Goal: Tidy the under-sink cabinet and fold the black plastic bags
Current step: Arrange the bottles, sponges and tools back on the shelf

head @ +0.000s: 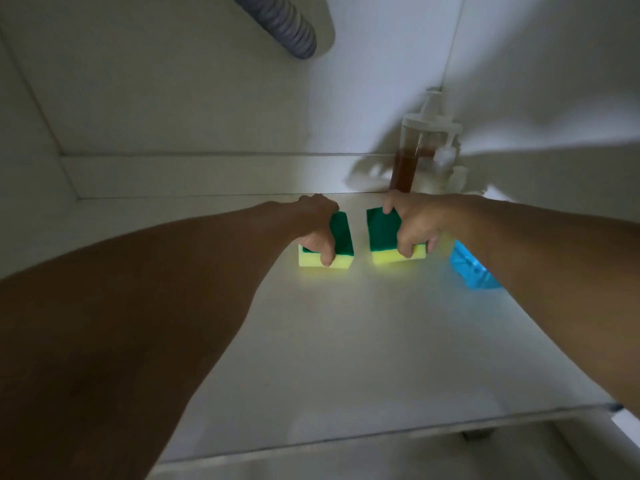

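Note:
Two yellow sponges with green scouring tops sit side by side on the white cabinet floor [346, 341], near the back wall. My left hand [317, 223] grips the left sponge [341, 237], thumb on its yellow front edge. My right hand [414, 225] grips the right sponge [381, 230] the same way, fingers curled over its far and near edges. A narrow gap separates the two sponges. No black plastic bags are in view.
A pump bottle [414, 157] with brown liquid stands in the back right corner, with white bottles [446, 168] beside it. A blue plastic object [471, 268] lies under my right forearm. A grey corrugated drain hose [284, 26] hangs from above. The cabinet's front edge [381, 434] runs below.

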A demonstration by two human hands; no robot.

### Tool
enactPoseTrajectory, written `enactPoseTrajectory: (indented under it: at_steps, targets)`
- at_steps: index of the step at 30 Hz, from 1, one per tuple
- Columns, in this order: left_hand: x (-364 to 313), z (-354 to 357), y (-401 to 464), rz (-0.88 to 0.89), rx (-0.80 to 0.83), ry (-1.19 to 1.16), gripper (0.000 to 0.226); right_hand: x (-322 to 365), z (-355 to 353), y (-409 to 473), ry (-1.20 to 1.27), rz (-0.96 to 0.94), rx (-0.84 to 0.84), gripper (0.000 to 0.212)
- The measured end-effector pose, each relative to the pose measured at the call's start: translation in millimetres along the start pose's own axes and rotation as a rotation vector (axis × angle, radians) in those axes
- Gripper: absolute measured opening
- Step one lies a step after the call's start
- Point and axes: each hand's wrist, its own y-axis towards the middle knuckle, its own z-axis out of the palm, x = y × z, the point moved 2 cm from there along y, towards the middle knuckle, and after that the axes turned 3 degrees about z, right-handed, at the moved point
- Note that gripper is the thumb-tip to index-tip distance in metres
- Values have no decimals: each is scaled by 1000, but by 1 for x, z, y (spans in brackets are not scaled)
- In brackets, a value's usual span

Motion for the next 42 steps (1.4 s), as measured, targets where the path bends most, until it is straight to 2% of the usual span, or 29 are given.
enactPoseTrajectory:
  at_steps: [5,7,9,12,14,17,21,24,28,30,37,40,42]
  targets:
    - [6,15,31,20,-37,-148,87,-1,7,29,-46,-39,-35,76]
    - [9,18,41,18,-93,-203,73,1,8,35,-109,-96,-157,60]
    - [14,24,49,13,-200,-264,63,4,10,40,-214,-134,-360,45]
    - [19,36,61,14,-385,-304,55,5,19,47,-287,-143,-586,36]
    - [20,43,69,-18,-489,-308,50,4,26,53,-298,-163,-641,34]
    - [17,50,81,-39,-590,-312,42,3,34,64,-258,-164,-647,34]
    - [13,51,93,-65,-603,-305,36,4,38,72,-150,-114,-613,36]
    - [9,51,99,-105,-508,-261,51,4,44,82,-69,-78,-579,41]
    - [6,46,108,-109,-440,-1,75,1,49,90,-21,-66,-483,58]
    - [9,44,115,-99,-417,28,76,-1,50,91,-59,-77,-442,67]
    - [14,43,124,-98,-380,-70,85,-6,52,99,-106,-76,-333,74]
    - [13,42,119,-104,-287,-156,96,-2,54,93,-51,-67,-355,76]
    - [12,43,109,-108,-299,-225,100,4,56,85,-28,-59,-414,78]
